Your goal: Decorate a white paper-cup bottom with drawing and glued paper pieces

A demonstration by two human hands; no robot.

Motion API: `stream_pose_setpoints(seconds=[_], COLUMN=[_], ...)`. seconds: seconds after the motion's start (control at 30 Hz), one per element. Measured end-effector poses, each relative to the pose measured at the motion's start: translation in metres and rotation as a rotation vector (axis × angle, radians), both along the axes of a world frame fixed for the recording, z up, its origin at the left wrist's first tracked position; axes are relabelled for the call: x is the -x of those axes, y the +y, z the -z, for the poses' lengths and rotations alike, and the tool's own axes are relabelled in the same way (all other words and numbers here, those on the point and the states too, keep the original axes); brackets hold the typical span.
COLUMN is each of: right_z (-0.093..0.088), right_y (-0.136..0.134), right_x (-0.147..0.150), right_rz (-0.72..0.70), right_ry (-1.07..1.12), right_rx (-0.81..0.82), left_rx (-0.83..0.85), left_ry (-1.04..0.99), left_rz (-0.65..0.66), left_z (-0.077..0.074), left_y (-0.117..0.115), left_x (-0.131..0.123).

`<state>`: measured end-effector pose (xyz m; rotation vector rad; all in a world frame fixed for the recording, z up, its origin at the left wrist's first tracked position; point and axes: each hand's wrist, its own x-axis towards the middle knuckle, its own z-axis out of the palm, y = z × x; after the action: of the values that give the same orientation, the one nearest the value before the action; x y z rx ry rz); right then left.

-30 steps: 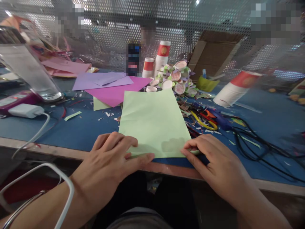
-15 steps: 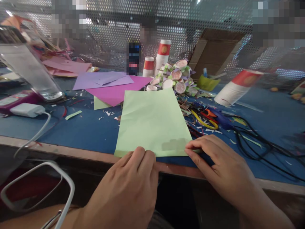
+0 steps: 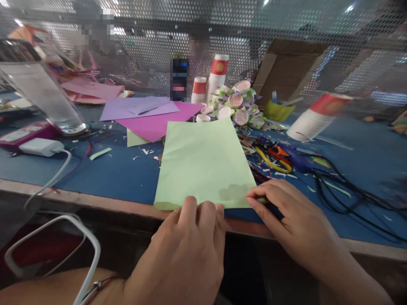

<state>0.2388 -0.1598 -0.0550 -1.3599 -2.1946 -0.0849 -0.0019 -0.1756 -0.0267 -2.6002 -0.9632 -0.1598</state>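
Note:
A sheet of light green paper [image 3: 203, 161] lies flat at the front edge of the blue table, with a narrow strip folded along its near edge. My left hand [image 3: 190, 250] is closed at the middle of that fold, its fingers bent onto the paper and the fingertips partly hidden. At the near right corner, my right hand [image 3: 282, 216] pinches the folded strip between thumb and forefinger. Purple paper [image 3: 136, 106] and magenta paper [image 3: 159, 120] lie behind the sheet, to the left.
A heap of small decorated paper discs [image 3: 235, 103] stands behind the sheet, beside stacked paper cups [image 3: 219, 70]. Blue-handled pliers [image 3: 294, 159] and black cables lie to the right, a tilted cup stack [image 3: 318, 116] beyond. A glass bottle [image 3: 47, 93] and white charger [image 3: 43, 146] are left.
My left hand has slid to the right along the folded edge. My right hand stays pinched at the right corner. The view has shifted slightly.

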Motion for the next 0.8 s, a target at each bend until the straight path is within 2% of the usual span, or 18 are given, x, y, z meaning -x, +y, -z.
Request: stream_pose_setpoints(seconds=[0.2, 0.37, 0.47, 0.8], right_z=[0.002, 0.003, 0.004, 0.009], right_y=[-0.004, -0.012, -0.018, -0.027], right_x=[0.001, 0.007, 0.011, 0.012], right_rz=[0.013, 0.031, 0.007, -0.094], right_ry=[-0.021, -0.136, -0.199, -0.187], right_rx=[-0.029, -0.214, -0.271, -0.211], left_rx=[0.035, 0.006, 0.001, 0.02], left_ry=[0.014, -0.067, -0.088, -0.042], left_rz=[-0.025, -0.005, 0.022, -0.009], left_z=[-0.004, -0.001, 0.003, 0.002], left_y=[0.0, 0.002, 0.004, 0.003], left_x=[-0.002, -0.002, -0.001, -0.001])
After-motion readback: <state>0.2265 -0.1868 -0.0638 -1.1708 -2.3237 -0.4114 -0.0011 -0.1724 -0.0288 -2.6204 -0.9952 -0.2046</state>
